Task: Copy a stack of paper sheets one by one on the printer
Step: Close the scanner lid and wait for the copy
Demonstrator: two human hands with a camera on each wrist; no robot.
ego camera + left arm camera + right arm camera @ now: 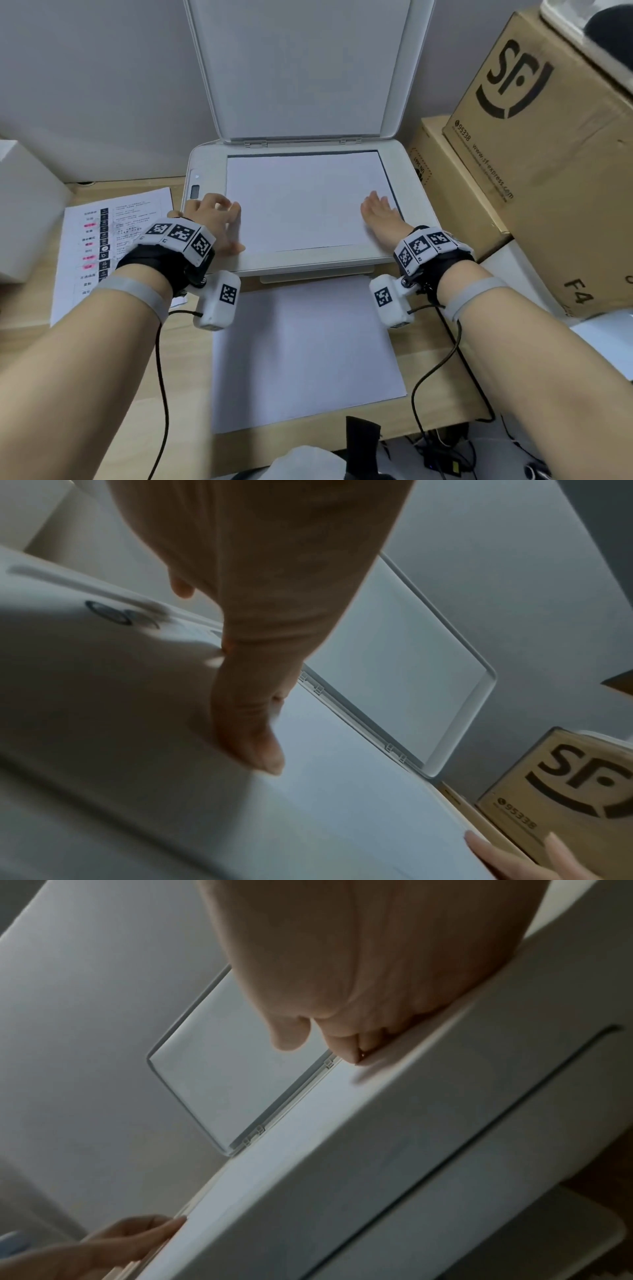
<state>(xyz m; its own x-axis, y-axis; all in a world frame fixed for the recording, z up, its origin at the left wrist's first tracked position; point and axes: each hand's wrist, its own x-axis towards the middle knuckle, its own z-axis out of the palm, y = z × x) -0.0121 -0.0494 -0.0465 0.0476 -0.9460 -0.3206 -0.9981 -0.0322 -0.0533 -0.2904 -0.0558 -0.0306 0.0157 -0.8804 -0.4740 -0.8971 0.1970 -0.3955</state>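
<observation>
Lid (pixel 301 68) up and standing tall at the back of the white printer (pixel 407 205), and there's a blank sheet (pixel 301 198) lying flat on the scanner bed. Left hand (pixel 214 222) is at the sheet's left edge, fingers spread and relaxed, fingertips touching paper; the left wrist view shows the thumb (pixel 253 737) coming down right at that edge. Right hand (pixel 378 210) lies flat on the sheet's right side, fingers straight and close together, palm down. From the right wrist view the fingertips (pixel 346 1045) meet the surface near the hinge line, though it's blurred there. Neither hand is pinching anything.

In front of the printer, on the wooden desk (pixel 102 394), lies the stack of white paper (pixel 301 353), squared up and just under the output slot, between the two forearms. Off to the left, a printed instruction sheet (pixel 113 240) with black icons and pink marks lies on the desk. To the right, a cardboard box (pixel 555 164) with the SF logo sits on other boxes, close beside the printer.
</observation>
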